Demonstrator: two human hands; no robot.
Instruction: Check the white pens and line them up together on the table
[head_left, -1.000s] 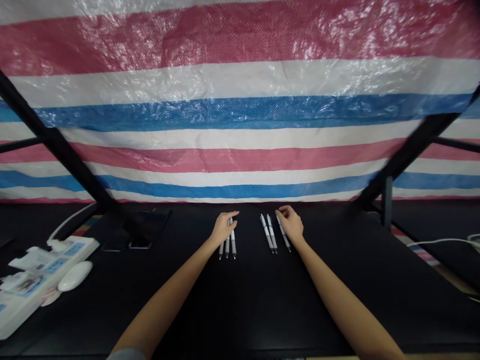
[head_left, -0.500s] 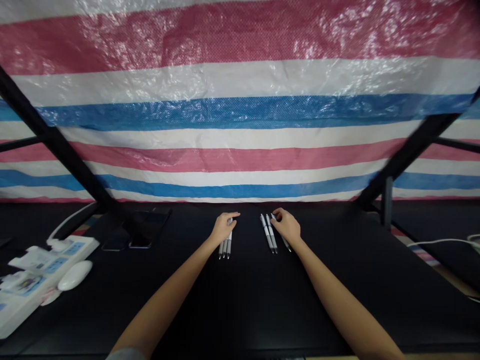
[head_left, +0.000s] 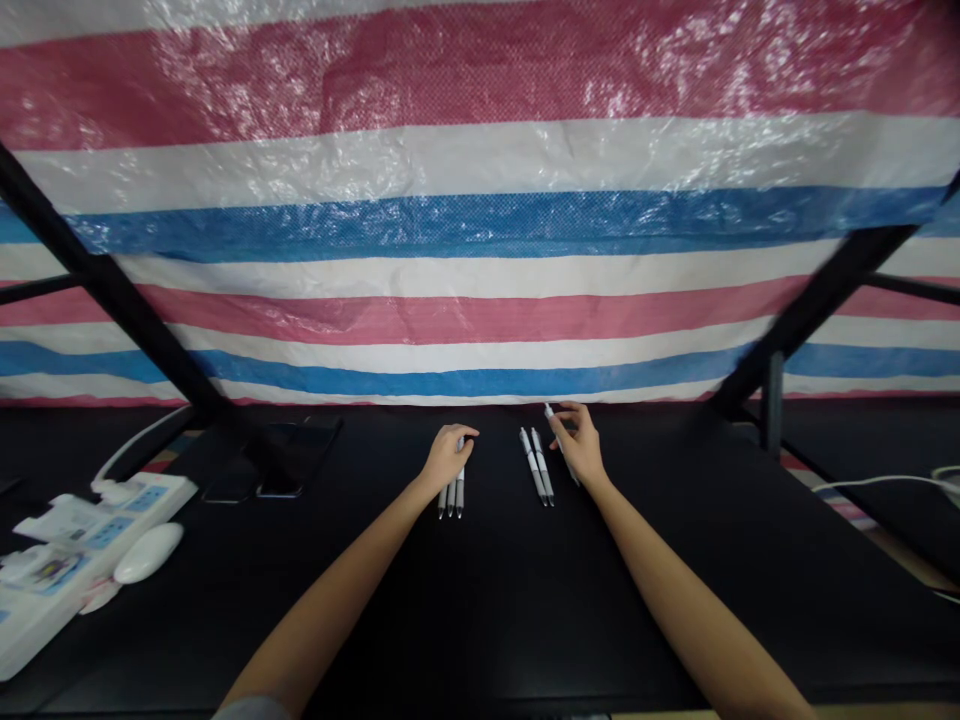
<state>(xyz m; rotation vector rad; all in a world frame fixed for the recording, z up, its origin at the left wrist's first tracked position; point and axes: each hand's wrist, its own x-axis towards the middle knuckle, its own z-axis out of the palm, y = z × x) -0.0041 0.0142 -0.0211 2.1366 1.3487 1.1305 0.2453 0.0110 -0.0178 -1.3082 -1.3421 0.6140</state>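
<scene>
Several white pens lie on a black table (head_left: 495, 600). My left hand (head_left: 446, 456) rests curled over the upper ends of three pens (head_left: 451, 497) lying side by side. Two more pens (head_left: 538, 478) lie just right of centre, untouched. My right hand (head_left: 580, 446) pinches a single pen (head_left: 553, 422), lifted off the table, its top end pointing up and left above the fingers.
A white power strip (head_left: 45, 560) with cable and a white mouse (head_left: 148, 552) sit at the left. Two dark phones (head_left: 259, 484) lie near a black diagonal frame bar (head_left: 120, 300). A striped tarp (head_left: 480, 200) hangs behind; another bar (head_left: 817, 300) stands right.
My right hand closed on the rightmost pen and raised it off the table. My left hand drew the three left pens closer together and stayed on them.
</scene>
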